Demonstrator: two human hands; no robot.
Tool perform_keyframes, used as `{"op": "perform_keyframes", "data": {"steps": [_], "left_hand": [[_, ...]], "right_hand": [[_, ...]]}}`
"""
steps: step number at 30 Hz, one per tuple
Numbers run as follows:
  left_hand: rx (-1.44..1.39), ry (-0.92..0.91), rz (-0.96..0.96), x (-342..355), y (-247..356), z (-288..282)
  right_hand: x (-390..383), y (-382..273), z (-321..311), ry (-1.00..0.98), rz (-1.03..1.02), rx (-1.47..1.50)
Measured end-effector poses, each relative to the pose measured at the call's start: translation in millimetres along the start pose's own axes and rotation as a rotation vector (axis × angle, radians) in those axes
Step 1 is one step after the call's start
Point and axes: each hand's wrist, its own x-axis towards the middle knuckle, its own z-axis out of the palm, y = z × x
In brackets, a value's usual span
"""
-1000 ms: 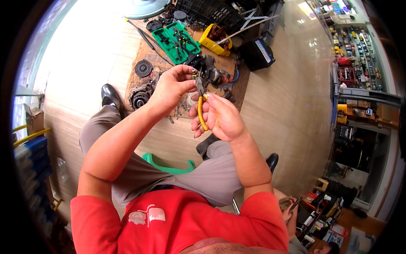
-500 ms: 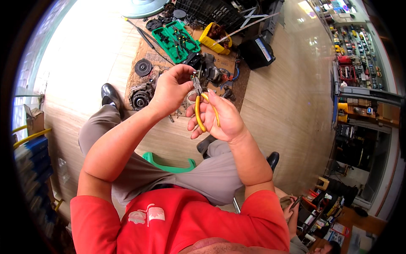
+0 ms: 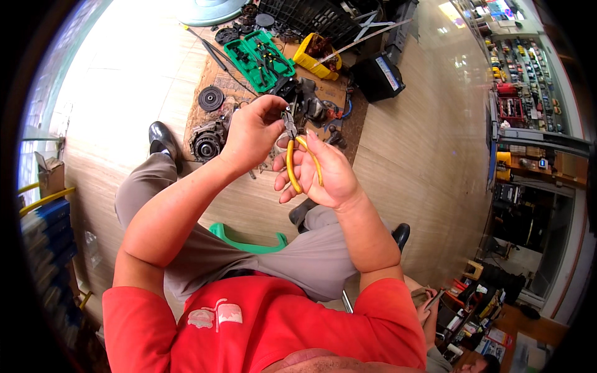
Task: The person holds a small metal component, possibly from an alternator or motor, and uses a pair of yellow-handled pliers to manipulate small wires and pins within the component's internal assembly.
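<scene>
Yellow-handled pliers (image 3: 290, 163) rest in my right hand (image 3: 329, 171), their handles spread apart and held between thumb and fingers. Their metal jaws point up and away, close to the fingertips of my left hand (image 3: 254, 132). My left thumb and fingers are pinched together around something small that I cannot make out, right at the jaws. Both hands are raised over a cardboard sheet on the floor. Beyond them a dark motor-like part (image 3: 311, 102) with a blue wire lies on the cardboard. A round metal housing with a pulley (image 3: 206, 146) sits to the left of my left hand.
An opened green tool case (image 3: 258, 61) and a yellow cut-open container (image 3: 317, 56) lie beyond my hands. A black battery (image 3: 377, 78) stands to the right, a black crate (image 3: 305, 22) at the back. A dark disc (image 3: 211, 98) lies left. Another person sits at the lower right.
Hardly anything differs. The fingers of my right hand have shifted very slightly on the pliers; my left hand keeps its pinch at the jaws.
</scene>
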Motion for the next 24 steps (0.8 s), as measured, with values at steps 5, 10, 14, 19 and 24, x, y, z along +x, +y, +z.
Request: {"op": "perform_keyframes", "data": {"steps": [5, 10, 14, 19, 24], "left_hand": [[0.045, 0.011, 0.029, -0.7, 0.8, -0.2], [0.129, 0.026, 0.081, -1.6, 6.8, -0.9], [0.192, 0.028, 0.117, -2.4, 8.5, -2.3], [0.261, 0.046, 0.183, -2.7, 10.1, -1.7], [0.273, 0.044, 0.216, -1.8, 7.1, -2.4]], "right_hand": [[-1.0, -2.2, 6.9, 0.037, 0.015, 0.015], [-1.3, -1.4, 7.5, 0.044, 0.026, 0.039], [-1.2, 0.2, 2.6, 0.019, 0.034, 0.035], [-1.0, 0.5, -0.8, -0.014, 0.049, 0.059], [-1.8, -2.2, 7.3, 0.031, 0.047, 0.072]]}}
